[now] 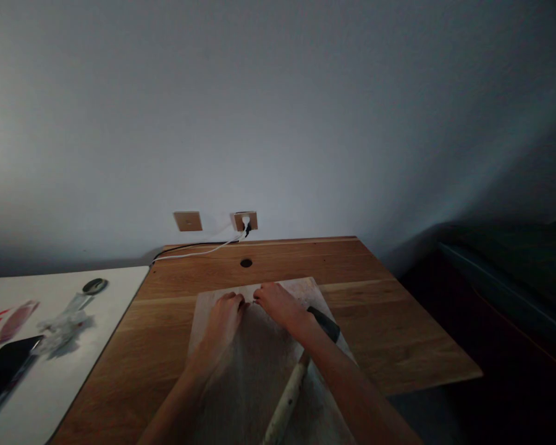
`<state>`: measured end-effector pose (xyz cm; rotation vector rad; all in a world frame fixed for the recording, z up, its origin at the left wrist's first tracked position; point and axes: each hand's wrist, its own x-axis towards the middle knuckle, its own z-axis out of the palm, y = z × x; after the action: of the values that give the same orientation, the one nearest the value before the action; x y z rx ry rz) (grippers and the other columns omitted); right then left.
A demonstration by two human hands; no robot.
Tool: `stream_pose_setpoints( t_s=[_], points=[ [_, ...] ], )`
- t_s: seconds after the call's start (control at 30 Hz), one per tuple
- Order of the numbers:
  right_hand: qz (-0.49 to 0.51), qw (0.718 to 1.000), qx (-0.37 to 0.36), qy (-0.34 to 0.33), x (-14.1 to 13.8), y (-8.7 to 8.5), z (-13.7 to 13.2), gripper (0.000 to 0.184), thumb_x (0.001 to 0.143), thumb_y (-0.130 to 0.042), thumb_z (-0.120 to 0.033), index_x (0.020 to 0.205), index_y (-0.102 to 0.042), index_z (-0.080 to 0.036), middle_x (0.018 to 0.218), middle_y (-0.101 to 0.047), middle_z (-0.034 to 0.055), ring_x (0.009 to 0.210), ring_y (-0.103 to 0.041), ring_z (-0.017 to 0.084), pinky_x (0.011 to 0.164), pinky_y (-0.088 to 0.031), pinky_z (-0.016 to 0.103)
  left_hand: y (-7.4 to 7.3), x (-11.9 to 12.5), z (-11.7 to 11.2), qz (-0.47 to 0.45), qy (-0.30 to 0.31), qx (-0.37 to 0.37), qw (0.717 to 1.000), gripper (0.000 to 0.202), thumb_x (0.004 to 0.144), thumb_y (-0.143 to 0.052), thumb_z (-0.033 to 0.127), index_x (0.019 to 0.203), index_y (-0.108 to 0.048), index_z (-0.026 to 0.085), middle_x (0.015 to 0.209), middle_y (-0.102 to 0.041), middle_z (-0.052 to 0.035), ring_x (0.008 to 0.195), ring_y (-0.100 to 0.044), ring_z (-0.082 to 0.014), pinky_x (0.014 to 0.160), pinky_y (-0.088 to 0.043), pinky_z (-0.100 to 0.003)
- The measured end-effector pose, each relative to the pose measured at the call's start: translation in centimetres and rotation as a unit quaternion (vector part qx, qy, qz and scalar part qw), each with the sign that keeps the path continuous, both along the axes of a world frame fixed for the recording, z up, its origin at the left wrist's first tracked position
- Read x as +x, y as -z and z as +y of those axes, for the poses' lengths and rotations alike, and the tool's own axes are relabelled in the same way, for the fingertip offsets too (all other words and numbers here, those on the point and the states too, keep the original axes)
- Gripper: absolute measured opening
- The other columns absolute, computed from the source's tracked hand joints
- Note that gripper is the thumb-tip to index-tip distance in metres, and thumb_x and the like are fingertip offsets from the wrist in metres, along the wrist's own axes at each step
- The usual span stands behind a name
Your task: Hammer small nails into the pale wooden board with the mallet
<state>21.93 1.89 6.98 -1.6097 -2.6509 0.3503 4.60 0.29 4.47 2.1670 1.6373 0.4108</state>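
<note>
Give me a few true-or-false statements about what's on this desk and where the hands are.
The left hand and right hand both rest on the pale sheet, fingertips close together. True.
The right hand grips the long-handled tool. False: it lies unheld on the sheet, beneath the right forearm.
A white cable runs to the wall socket. True.
The dark phone lies on the pale sheet. False: it lies on the white table, off to the left.

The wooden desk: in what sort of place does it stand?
Probably a home workspace: the wooden desk has a cable hole, a wall socket holds plugs, and a hammer lies on a pale sheet.
</note>
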Motion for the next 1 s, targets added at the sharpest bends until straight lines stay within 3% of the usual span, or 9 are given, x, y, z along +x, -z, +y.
stream_pose_setpoints(
  t_s=[0.17, 0.37, 0.57, 0.7, 0.87, 1.0],
  points=[
    [-0.008, 1.0, -0.01, 0.009, -1.1, 0.5, 0.2, 0.025, 0.099, -0.05, -0.017, 0.101, -0.075, -0.015, 0.101, -0.075, 0.0121, 0.096, -0.07, 0.022, 0.082, -0.049, 0.027, 0.2, -0.8, 0.4, 0.0, 0.048, 0.048, 0.998, 0.026, 0.086, -0.048, 0.007, 0.085, -0.073, 0.015, 0.094, -0.073, -0.0117, 0.09, -0.068, -0.0227, 0.084, -0.048, -0.032],
    [-0.027, 1.0, 0.002, 0.009, -1.8, 0.0, -0.5, 0.03, 0.099, -0.044, -0.011, 0.106, -0.074, -0.012, 0.105, -0.074, 0.016, 0.098, -0.07, 0.025, 0.083, -0.051, 0.031, 0.0, -1.9, 1.8, 0.024, 0.144, 0.044, 0.988, 0.03, 0.087, -0.047, 0.007, 0.092, -0.075, 0.018, 0.094, -0.072, -0.0104, 0.092, -0.068, -0.0228, 0.087, -0.048, -0.032],
    [-0.016, 0.998, 0.02, -0.059, -0.7, -0.6, -0.3, 0.029, 0.097, -0.047, -0.007, 0.106, -0.074, -0.015, 0.109, -0.072, 0.0118, 0.107, -0.065, 0.021, 0.094, -0.048, 0.031, -0.2, -1.3, 1.7, -0.028, 0.059, 0.041, 0.997, 0.024, 0.09, -0.051, 0.012, 0.087, -0.074, 0.018, 0.095, -0.075, -0.0096, 0.092, -0.068, -0.0217, 0.085, -0.048, -0.03],
    [0.009, 0.998, 0.039, -0.052, 0.6, -1.4, -0.5, 0.028, 0.098, -0.048, -0.01, 0.113, -0.071, -0.017, 0.112, -0.07, 0.0104, 0.109, -0.063, 0.02, 0.095, -0.045, 0.03, -0.3, -0.8, 0.8, -0.087, 0.012, 0.069, 0.994, 0.019, 0.092, -0.055, 0.018, 0.088, -0.074, 0.019, 0.093, -0.075, -0.0093, 0.086, -0.068, -0.0218, 0.083, -0.049, -0.031],
    [0.027, 0.999, 0.036, 0.029, 1.4, -0.7, -3.5, 0.028, 0.101, -0.044, -0.015, 0.101, -0.072, -0.016, 0.1, -0.071, 0.0099, 0.093, -0.068, 0.02, 0.081, -0.048, 0.028, 1.4, -0.5, -1.4, -0.117, 0.096, 0.119, 0.981, 0.023, 0.095, -0.051, 0.018, 0.1, -0.073, 0.019, 0.098, -0.071, -0.0076, 0.093, -0.066, -0.0212, 0.087, -0.053, -0.034],
    [0.041, 0.996, 0.024, 0.081, 1.1, 0.6, -6.0, 0.03, 0.099, -0.043, -0.012, 0.099, -0.073, -0.016, 0.099, -0.073, 0.0122, 0.093, -0.069, 0.022, 0.082, -0.05, 0.031, 3.0, 0.2, -2.6, -0.096, 0.172, 0.103, 0.975, 0.036, 0.092, -0.043, 0.007, 0.11, -0.071, 0.021, 0.104, -0.068, -0.0062, 0.1, -0.064, -0.0203, 0.091, -0.055, -0.037]
  ],
)
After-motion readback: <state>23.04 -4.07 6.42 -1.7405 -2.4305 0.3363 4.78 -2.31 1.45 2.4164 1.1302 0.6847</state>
